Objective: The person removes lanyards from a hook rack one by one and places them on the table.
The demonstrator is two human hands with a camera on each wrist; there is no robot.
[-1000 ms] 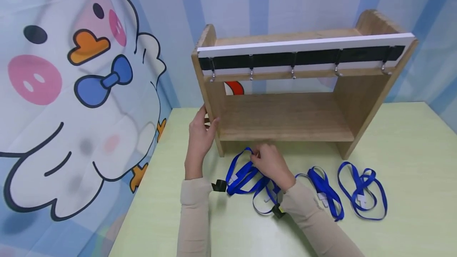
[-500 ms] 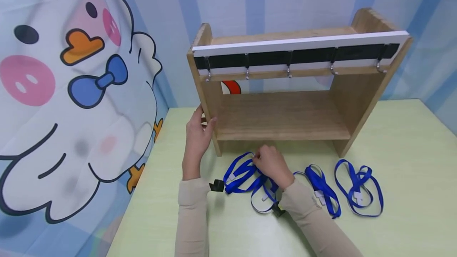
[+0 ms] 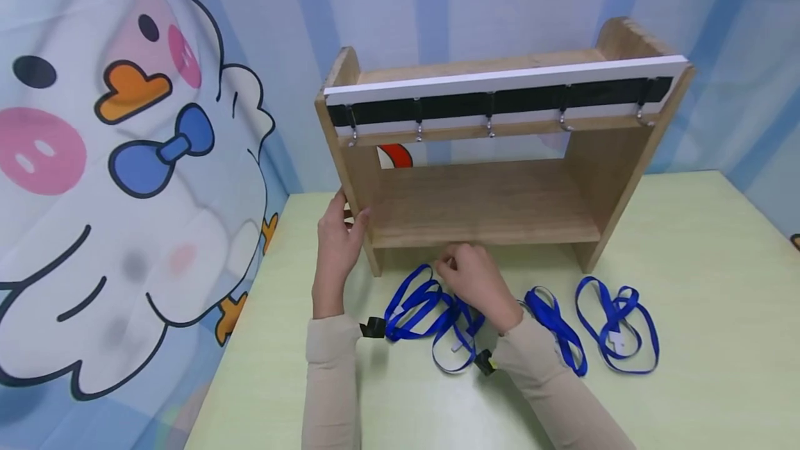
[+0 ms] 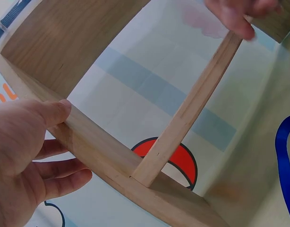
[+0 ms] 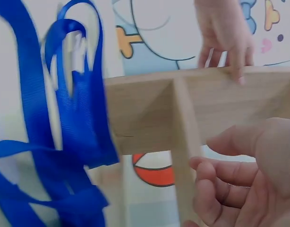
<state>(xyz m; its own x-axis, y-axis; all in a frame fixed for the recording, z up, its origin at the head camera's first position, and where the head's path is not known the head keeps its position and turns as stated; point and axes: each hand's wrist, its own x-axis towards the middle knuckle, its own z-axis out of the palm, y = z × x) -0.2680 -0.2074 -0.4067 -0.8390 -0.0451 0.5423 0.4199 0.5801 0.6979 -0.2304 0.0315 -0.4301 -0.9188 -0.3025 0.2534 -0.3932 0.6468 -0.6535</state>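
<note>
My left hand (image 3: 337,238) grips the left side panel of a small wooden shelf (image 3: 487,203). In the left wrist view its thumb lies on one face of the panel (image 4: 88,137) and the fingers are on the other. Below the lower board, over the heap of blue lanyards (image 3: 425,307), hovers my right hand (image 3: 475,280). Its fingers are loosely curled with the thumb apart, and nothing shows between them in the right wrist view. The lanyards (image 5: 83,109) with a pale clip lie beside that hand, apart from it.
Several metal hooks (image 3: 490,123) hang from a black strip on the white board (image 3: 506,82) along the shelf's top front. Two more blue lanyards, one folded (image 3: 558,328) and one looped (image 3: 625,339), lie to the right on the pale green table (image 3: 700,283). A patterned cloth hangs behind.
My right hand has let go of the top loop of the lanyard heap and lifted slightly away from it. The left hand keeps its hold on the shelf. The head view has shifted a little.
</note>
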